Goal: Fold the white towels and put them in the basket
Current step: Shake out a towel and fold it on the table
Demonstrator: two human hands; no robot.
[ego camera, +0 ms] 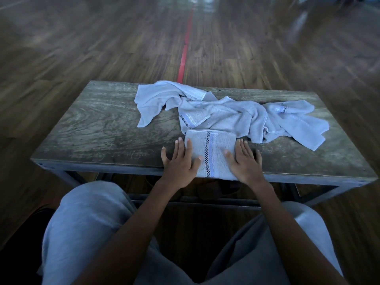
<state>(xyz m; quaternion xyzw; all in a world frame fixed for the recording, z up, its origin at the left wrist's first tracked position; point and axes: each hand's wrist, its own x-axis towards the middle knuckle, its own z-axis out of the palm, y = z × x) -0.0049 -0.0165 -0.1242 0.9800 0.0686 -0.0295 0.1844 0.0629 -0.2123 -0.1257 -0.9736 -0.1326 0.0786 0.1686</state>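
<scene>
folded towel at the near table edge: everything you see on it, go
The folded towel is pale white terry cloth, folded into a compact rectangle, with a black-and-white checkered band running front to back down its middle. It lies flat on the wooden table, and its near end reaches the table's front edge. The left hand and right hand press on its two sides with straight fingers. Its far edge meets the crumpled towels.

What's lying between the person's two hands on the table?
In the head view, the folded towel lies between the left hand and the right hand; both rest flat on its side edges.
</scene>
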